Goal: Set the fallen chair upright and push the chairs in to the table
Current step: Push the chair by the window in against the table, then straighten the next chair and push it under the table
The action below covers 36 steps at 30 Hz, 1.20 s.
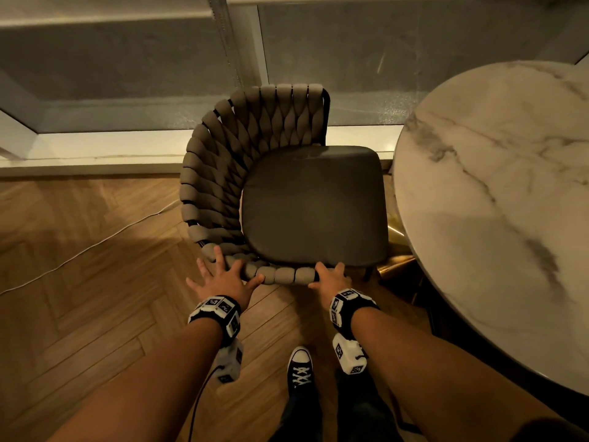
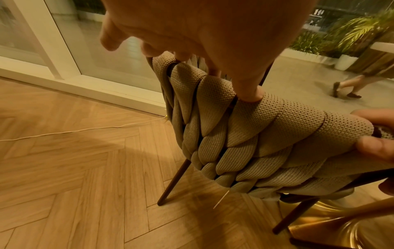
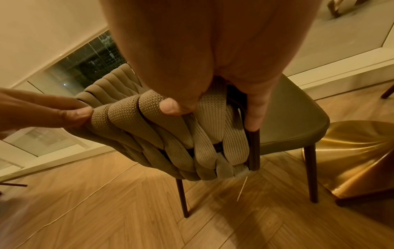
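A chair stands upright on its legs at the centre of the head view, its smooth, dark, rounded-square seat cushion facing up and its open front pointing toward the right of the frame, where the round white desk with grey marble veining fills the right edge. The chair's curved back wraps from the upper centre round the left side to the lower centre of the frame, woven from thick, padded, knit-textured taupe straps over a dark metal frame. The seat's front edge lies just beside the desk's rim; whether they touch cannot be told. The left hand rests on the lower end of the woven back with fingers spread and fairly straight, the thumb laid against a strap; the left wrist view shows a fingertip pressed into the weave. The right hand grips the end of the back at the lower centre, its fingers curled over the top and its thumb pressed on the straps in the right wrist view, beside the dark upright frame tube. Slim, dark, tapered legs stand on the herringbone wood floor, where a thin pale cable runs across the left of the frame. A polished brass-coloured pedestal base shows at the right of the right wrist view. 1 black-and-white laced sneaker appears at the bottom centre, and glass panels in pale frames span the top.
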Each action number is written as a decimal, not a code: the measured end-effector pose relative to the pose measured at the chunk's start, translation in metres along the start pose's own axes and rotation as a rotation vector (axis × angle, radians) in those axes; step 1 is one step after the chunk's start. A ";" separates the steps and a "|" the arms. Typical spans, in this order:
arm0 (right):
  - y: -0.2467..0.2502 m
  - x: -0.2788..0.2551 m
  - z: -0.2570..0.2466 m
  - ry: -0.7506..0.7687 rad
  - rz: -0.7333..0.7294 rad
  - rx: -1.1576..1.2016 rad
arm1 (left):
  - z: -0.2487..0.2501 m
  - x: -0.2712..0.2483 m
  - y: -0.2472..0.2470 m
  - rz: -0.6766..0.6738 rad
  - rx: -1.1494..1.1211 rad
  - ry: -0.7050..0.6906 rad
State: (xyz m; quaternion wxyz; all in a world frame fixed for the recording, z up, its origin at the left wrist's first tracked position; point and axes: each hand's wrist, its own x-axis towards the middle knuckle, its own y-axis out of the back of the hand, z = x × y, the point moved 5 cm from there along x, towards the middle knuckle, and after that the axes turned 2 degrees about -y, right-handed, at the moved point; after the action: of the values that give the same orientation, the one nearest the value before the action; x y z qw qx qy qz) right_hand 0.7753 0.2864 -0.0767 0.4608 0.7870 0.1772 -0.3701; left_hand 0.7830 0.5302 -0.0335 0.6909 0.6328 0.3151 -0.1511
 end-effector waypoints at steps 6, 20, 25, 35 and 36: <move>-0.001 -0.001 0.000 -0.011 -0.032 -0.012 | -0.003 -0.002 0.000 -0.014 -0.009 -0.003; 0.021 -0.038 0.014 0.045 0.050 0.052 | -0.001 -0.013 0.013 -0.031 0.005 -0.076; 0.032 -0.068 0.038 -0.031 0.115 0.198 | 0.019 -0.037 0.017 0.113 -0.009 -0.155; 0.019 -0.178 0.219 -0.275 0.272 0.419 | 0.112 -0.134 -0.052 -0.076 -0.092 -0.363; 0.017 -0.192 0.249 -0.312 0.290 0.434 | 0.125 -0.149 -0.063 -0.101 -0.076 -0.377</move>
State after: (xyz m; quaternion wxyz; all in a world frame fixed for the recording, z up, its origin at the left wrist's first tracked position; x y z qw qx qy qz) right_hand 0.5539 0.0762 0.0020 0.3514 0.8179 -0.0930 -0.4460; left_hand 0.6623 0.3714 0.0109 0.7527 0.5503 0.2169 -0.2893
